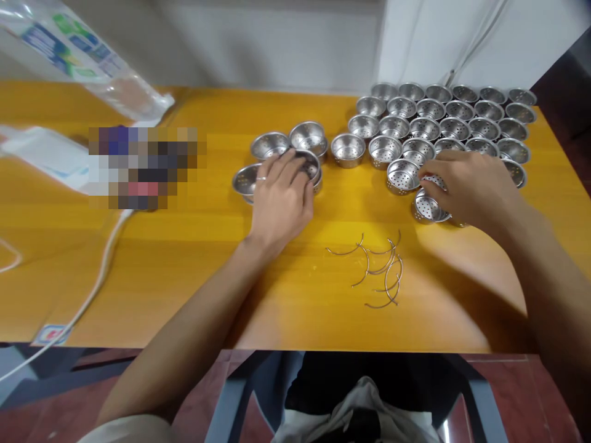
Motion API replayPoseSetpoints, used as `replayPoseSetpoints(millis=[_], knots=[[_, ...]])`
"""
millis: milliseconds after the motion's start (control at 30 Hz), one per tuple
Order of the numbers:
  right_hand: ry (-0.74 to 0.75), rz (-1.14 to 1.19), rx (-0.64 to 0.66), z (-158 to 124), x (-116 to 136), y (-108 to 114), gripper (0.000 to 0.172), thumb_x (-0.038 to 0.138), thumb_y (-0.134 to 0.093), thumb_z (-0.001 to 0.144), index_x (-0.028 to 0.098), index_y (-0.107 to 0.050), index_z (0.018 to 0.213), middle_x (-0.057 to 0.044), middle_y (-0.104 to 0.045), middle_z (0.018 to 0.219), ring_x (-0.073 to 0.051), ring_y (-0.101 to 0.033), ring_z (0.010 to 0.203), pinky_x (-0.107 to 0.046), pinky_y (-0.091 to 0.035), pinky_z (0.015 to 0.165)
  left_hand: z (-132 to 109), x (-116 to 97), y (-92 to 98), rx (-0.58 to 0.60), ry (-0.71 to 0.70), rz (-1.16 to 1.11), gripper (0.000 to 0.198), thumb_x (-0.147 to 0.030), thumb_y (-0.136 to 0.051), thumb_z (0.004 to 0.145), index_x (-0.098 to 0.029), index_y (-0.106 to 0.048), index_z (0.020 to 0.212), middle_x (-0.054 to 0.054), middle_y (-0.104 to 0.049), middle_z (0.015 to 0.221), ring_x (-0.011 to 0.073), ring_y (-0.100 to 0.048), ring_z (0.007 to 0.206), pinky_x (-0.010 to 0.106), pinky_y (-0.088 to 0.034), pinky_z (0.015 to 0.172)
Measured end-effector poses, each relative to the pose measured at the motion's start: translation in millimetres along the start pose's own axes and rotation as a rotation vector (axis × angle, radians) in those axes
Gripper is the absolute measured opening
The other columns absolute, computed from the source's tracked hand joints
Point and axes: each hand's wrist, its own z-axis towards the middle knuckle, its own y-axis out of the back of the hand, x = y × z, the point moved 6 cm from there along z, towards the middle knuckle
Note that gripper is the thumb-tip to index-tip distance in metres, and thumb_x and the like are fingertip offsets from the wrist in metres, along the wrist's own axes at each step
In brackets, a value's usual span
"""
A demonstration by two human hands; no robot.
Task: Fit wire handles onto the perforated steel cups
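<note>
My left hand point(282, 195) has its fingers bent over the rim of a perforated metal cup point(314, 166) in the small left group. Beside it are other cups of the same kind: one point(247, 179) partly under the hand, and two behind, a left one point(270, 145) and a right one point(308, 136). My right hand point(471, 178) curls over the front of the large group, thumb and fingers around a cup point(434, 181) that it partly hides. Just in front of the thumb sits another perforated cup point(429, 206). Thin curved wires point(385, 271) lie loosely piled between my forearms.
Rows of perforated cups point(425, 129) fill the back right of the yellow table point(184, 264). At the left are a plastic bottle point(87, 55), a white packet point(50, 154), a blurred-out patch and a white cable point(104, 264). A wall point(277, 49) rises behind the table.
</note>
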Motion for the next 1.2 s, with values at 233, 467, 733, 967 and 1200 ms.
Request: replayPoseSetpoints(millis=[233, 467, 733, 967, 1200], knots=[[0.121, 0.044, 0.060, 18.5, 10.0, -42.4, 0.045, 0.038, -0.044, 0.117, 0.017, -0.084, 0.116, -0.016, -0.079, 0.117, -0.025, -0.069, 0.089, -0.037, -0.040, 0.073, -3.5, -6.3, 12.3, -0.163, -0.041, -0.014, 0.034, -0.032, -0.072, 0.100, -0.023, -0.065, 0.132, 0.018, -0.063, 0.160, 0.0462, -0.055, 0.153, 0.074, -0.045, 0.126], [0.432, 0.310, 0.033, 7.2, 60.9, -48.0, 0.028, 0.021, -0.058, 0.113, 0.015, -0.078, 0.132, -0.016, -0.075, 0.130, -0.019, -0.068, 0.093, -0.033, -0.048, 0.083, -23.8, -61.4, -17.9, 0.154, -0.207, -0.515, 0.068, -0.038, -0.073, 0.104, -0.026, -0.041, 0.163, 0.018, -0.056, 0.157, 0.0360, -0.061, 0.146, 0.058, -0.057, 0.122], [0.513, 0.332, -0.075, -7.4, 91.8, -29.0, 0.025, 0.023, -0.052, 0.116, 0.018, -0.077, 0.116, -0.010, -0.071, 0.125, -0.013, -0.054, 0.076, -0.031, -0.034, 0.066, -23.0, -58.4, -23.7, 0.011, -0.037, -0.611, 0.045, -0.044, -0.084, 0.100, -0.024, -0.059, 0.131, 0.013, -0.065, 0.141, 0.0317, -0.068, 0.132, 0.053, -0.061, 0.112], [0.673, 0.391, -0.314, -15.5, 81.8, 0.0, 0.034, 0.032, -0.050, 0.116, 0.019, -0.070, 0.092, -0.008, -0.066, 0.096, -0.019, -0.054, 0.084, -0.032, -0.033, 0.069, -18.2, -61.4, -4.1, -0.007, -0.143, -0.871, 0.058, -0.049, -0.088, 0.096, -0.026, -0.058, 0.141, 0.014, -0.070, 0.136, 0.0302, -0.071, 0.127, 0.049, -0.061, 0.109], [0.346, 1.127, -0.259, 5.7, 39.6, 5.7, 0.053, 0.054, -0.047, 0.118, 0.024, -0.051, 0.075, 0.001, -0.052, 0.067, -0.014, -0.046, 0.060, -0.031, -0.034, 0.059, -19.3, -65.2, -3.4, -0.003, -0.187, -0.783, 0.031, -0.044, -0.084, 0.098, -0.025, -0.064, 0.114, 0.013, -0.068, 0.140, 0.0304, -0.070, 0.126, 0.052, -0.062, 0.105]])
